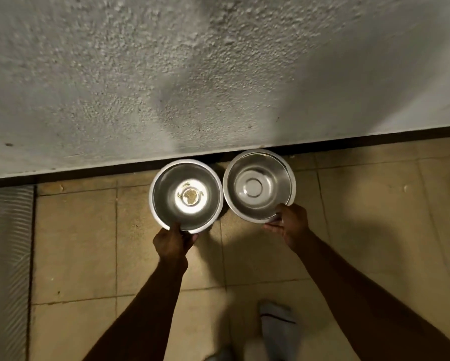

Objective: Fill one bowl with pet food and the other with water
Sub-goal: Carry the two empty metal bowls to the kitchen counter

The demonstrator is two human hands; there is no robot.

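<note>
Pretty much nothing's filled yet, as far as I can tell. Both bowls look empty: no kibble and no water showing in either one, so I'd say the whole filling part is still ahead.

The left bowl [187, 196] is shiny stainless steel with a pale rim, sitting in the middle of the frame. It has a small crusty yellowish patch of dried residue [190, 196] right in the centre of the bottom, under a bright glare spot. Might want a rinse before anything goes in, just my opinion. The right bowl [259, 185] is the same kind and looks clean inside, with a round flat disc stamped in its base. It sits a touch higher in the frame and looks tilted a bit toward the camera. Their rims are almost touching, can't tell if they actually do.

The left hand [172, 243] is closed on the near rim of the left bowl, and the right hand [289, 225] is pinching the near rim of the right bowl. Whether the bowls are resting on the floor or lifted, I can't say for sure.

Around them: beige tiled floor [348, 230], a rough grey wall [192, 74] filling the upper half, and a socked foot [275, 327] near the bottom edge.
</note>
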